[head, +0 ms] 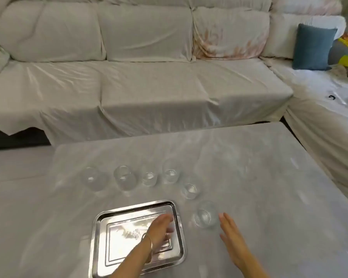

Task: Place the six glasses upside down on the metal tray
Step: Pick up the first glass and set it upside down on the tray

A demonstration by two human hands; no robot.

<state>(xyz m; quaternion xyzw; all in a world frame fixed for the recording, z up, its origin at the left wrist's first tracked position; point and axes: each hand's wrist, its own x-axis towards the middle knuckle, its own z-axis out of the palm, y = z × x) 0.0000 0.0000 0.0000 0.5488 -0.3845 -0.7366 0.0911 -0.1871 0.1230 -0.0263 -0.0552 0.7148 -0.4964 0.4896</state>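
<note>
Both hands are empty, fingers extended and loosely together. The right hand (232, 240) hovers above the bare counter (269, 177), palm turned inward, its fingertips just beside the right wall of the nearest glass (205, 215). The left hand (160, 227) hangs over the right half of the metal tray (100, 233), a bangle (149, 244) at its wrist, fingertips directed toward the same glass but separated from it by the tray's right rim.

The nearest glass stands just right of the tray's far right corner, between the two sets of fingertips and slightly beyond them. It appears to stand mouth up, long axis vertical, though blur and transparency leave this uncertain. The right hand is the nearer and has the unobstructed path.

The five other glasses lie farther out. One (189, 190) sits just beyond the nearest glass; four stand in a rough row across the counter, from right to left (170, 173), (149, 178), (125, 177) and (92, 178).

The tray holds no glass, so the task appears to be at its start. The coming move is judged to be a short reach to the left by the right hand, followed by an inversion of the glass and a leftward transfer over the rim. A covered sofa (149, 87) lies beyond the counter.
</note>
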